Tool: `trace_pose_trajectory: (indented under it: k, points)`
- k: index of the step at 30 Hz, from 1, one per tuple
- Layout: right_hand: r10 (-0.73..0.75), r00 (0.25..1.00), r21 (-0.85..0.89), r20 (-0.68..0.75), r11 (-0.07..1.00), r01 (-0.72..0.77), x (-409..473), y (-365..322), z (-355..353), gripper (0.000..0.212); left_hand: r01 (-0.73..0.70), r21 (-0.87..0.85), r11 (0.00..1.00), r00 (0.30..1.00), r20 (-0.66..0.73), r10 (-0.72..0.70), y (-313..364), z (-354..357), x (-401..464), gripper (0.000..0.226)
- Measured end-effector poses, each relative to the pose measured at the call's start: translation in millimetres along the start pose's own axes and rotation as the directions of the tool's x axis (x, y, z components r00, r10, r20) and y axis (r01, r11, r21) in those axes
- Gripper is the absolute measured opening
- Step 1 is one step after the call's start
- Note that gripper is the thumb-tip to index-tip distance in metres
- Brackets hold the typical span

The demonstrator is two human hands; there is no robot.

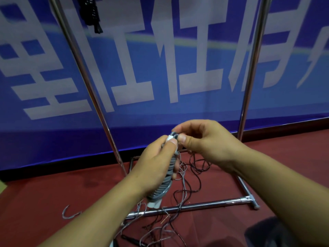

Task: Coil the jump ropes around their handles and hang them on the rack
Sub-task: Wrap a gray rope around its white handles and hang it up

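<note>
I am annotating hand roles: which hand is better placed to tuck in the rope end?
Probably the right hand: its fingertips pinch the rope end at the top of the grey coiled jump rope, while the left hand grips the coil.

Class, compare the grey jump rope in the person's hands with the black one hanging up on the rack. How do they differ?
The grey jump rope is held in both hands, low before the rack; the black jump rope hangs high on the rack. Grey's end is still being pinched; black hangs untouched. Both are coiled around their handles.

Blue banner [160, 122]: big white Chinese chars, cropped/blurred, can't read.
</note>
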State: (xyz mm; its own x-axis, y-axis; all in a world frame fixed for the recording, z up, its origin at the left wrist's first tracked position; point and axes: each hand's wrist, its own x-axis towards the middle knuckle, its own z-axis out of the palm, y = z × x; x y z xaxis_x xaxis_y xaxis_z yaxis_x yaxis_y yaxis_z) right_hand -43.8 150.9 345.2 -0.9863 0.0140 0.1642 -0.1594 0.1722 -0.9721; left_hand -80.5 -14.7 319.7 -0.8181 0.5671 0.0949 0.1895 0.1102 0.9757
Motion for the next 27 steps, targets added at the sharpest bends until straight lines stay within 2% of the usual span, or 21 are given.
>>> trace_pose_trajectory:
  k: [3,6,9,11,14,17,20,24,27]
  points:
    - [0.016,0.999,-0.014,0.039,1.0,-0.016,1,3,-1,0.005,0.041,0.02,0.999,0.999,0.027,-0.041,1,1,-3,0.035]
    - [0.018,1.0,-0.015,0.017,1.0,-0.018,1,5,1,0.009,0.063,0.051,0.997,0.998,0.021,-0.064,1,2,-5,0.035]
    - [-0.022,0.998,-0.146,-0.05,0.989,0.014,1,7,5,0.014,0.083,0.111,0.99,0.996,-0.031,-0.08,0,0,-4,0.039]
    - [-0.059,0.994,-0.272,-0.093,0.962,0.032,1,8,8,0.017,0.085,0.208,0.975,0.995,-0.07,-0.072,-1,-1,-2,0.042]
    - [-0.08,0.987,-0.313,-0.143,0.949,0.032,0,11,11,0.018,0.049,0.404,0.913,0.995,-0.104,-0.008,0,-6,0,0.036]
    - [-0.071,0.99,-0.207,-0.123,0.977,0.044,0,11,13,0.011,0.012,0.474,0.88,0.993,-0.109,0.045,1,-13,2,0.032]
    - [-0.007,0.993,0.019,-0.116,1.0,0.01,1,9,15,0.014,-0.029,0.501,0.865,0.988,-0.116,0.1,3,-18,1,0.029]
    - [0.203,0.979,0.25,-0.023,0.949,-0.191,1,3,14,0.013,-0.123,0.513,0.849,0.975,-0.096,0.199,4,-22,-1,0.032]
    - [0.327,0.942,0.243,0.078,0.91,-0.336,3,1,13,0.026,-0.192,0.575,0.795,0.965,-0.035,0.259,1,-22,-3,0.041]
